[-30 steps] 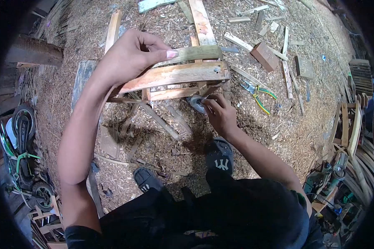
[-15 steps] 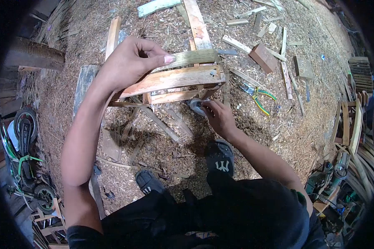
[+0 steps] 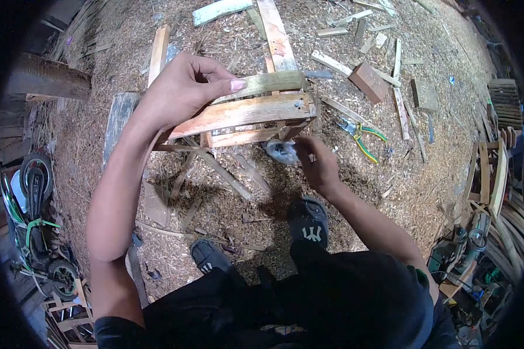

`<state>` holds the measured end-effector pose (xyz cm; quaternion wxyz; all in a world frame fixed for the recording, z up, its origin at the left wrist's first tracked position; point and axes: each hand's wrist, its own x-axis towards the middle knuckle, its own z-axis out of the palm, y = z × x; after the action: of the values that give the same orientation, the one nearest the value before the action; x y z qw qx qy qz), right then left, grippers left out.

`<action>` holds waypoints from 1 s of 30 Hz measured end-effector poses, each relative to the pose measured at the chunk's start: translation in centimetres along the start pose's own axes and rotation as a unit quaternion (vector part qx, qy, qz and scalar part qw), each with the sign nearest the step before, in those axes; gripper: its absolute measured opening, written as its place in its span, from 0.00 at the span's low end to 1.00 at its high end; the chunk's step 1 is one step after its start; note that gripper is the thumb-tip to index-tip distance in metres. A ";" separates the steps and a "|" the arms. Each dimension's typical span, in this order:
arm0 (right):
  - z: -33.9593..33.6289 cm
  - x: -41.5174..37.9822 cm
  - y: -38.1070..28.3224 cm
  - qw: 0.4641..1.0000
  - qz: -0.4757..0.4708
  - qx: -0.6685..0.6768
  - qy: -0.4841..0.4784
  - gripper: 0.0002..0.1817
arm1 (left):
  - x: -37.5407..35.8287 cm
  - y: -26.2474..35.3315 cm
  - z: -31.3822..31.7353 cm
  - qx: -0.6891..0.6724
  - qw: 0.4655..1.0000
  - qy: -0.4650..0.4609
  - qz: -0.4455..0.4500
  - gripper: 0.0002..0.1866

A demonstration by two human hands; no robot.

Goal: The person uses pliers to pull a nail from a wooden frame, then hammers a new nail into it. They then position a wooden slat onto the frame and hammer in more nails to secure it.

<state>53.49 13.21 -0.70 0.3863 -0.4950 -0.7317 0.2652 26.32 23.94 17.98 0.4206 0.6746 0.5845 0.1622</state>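
Observation:
My left hand (image 3: 177,90) is closed on a thin wooden slat (image 3: 271,83), thumb along its near side. The slat lies across the top of a wooden frame (image 3: 247,110), just beyond the frame's front rail. Right of a clear plastic bag (image 3: 280,152) on the ground is my right hand (image 3: 320,166), its fingers curled together near the frame's right end. Whatever those fingertips may hold is too small or hidden to make out.
Pliers with green and yellow handles (image 3: 368,142) lie on the chip-covered ground to the right. Beyond them are wooden blocks (image 3: 368,82) and several loose strips. A small motorbike (image 3: 35,215) stands at the left. My sandals (image 3: 308,224) are below the frame.
My right hand has drawn back from the plastic bag, moving slightly right, and more of the bag shows. The left hand and the slat have hardly moved.

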 end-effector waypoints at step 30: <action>-8.2 15.0 -8.6 0.990 -0.135 0.035 -0.003 0.10 | -0.1 -0.2 0.1 0.006 1.000 0.000 0.007 0.15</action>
<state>52.63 24.01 15.05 0.4330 -0.3772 -0.7834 0.2376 26.23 23.84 17.80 0.4156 0.6811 0.5807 0.1617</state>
